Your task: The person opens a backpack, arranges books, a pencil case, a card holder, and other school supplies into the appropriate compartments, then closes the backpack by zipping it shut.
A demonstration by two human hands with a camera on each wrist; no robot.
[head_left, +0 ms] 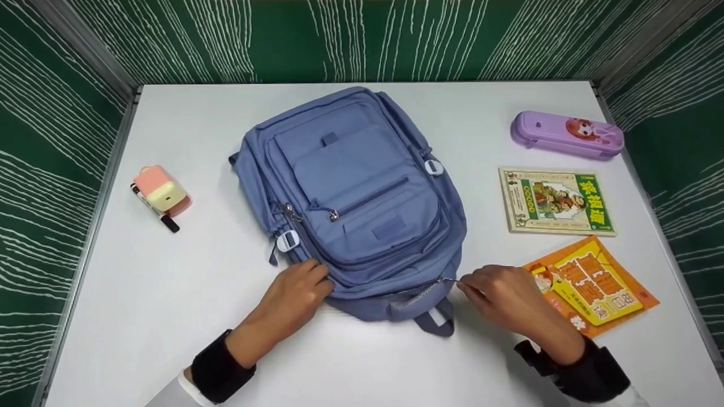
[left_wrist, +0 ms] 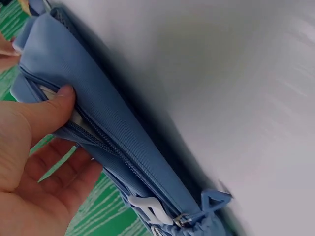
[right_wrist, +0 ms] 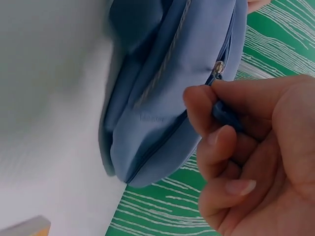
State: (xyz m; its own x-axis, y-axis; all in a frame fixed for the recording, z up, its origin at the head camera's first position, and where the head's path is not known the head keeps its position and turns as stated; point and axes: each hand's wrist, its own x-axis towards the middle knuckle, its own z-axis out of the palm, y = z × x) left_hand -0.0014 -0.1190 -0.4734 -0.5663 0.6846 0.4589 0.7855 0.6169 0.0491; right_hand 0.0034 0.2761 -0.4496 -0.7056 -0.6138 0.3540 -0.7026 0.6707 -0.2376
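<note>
A blue backpack lies on its back in the middle of the white table, its top end towards me. At its lower left edge my left hand pinches the fabric beside the zipper. The left wrist view shows that hand with the thumb over a parted zipper and a pale lining inside. My right hand holds the zipper pull at the bag's near right corner. In the right wrist view, thumb and forefinger pinch its blue cord, just below the metal slider.
On the right lie a purple pencil case, a green-and-cream book and an orange book, close to my right wrist. A pink-and-yellow object with a black-capped marker lies on the left. Green walls border the table.
</note>
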